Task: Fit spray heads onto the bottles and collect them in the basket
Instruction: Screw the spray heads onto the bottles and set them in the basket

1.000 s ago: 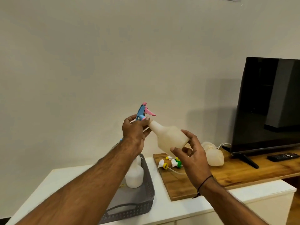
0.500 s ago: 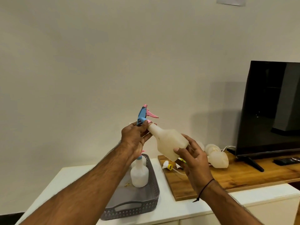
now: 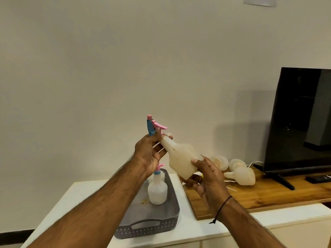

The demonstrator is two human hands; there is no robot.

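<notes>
My left hand (image 3: 149, 154) grips a blue and pink spray head (image 3: 152, 126) at the neck of a cloudy white bottle (image 3: 180, 157). The bottle tilts up to the left in the air, and my right hand (image 3: 208, 178) holds its base from below. The head's thin tube runs across my left palm. Below, a grey basket (image 3: 161, 210) holds one upright bottle with a fitted spray head (image 3: 157, 189). Bare bottles (image 3: 240, 173) lie on their sides on the wooden board.
The basket stands on a white cabinet (image 3: 86, 194). A wooden board (image 3: 268, 192) to the right carries a black TV (image 3: 302, 122), a remote (image 3: 318, 178) and a white cable. A plain wall fills the background.
Both hands and the bottle have stayed together in the air. My left hand has turned on the spray head, palm now more open to view. The camera has tilted downward a little.
</notes>
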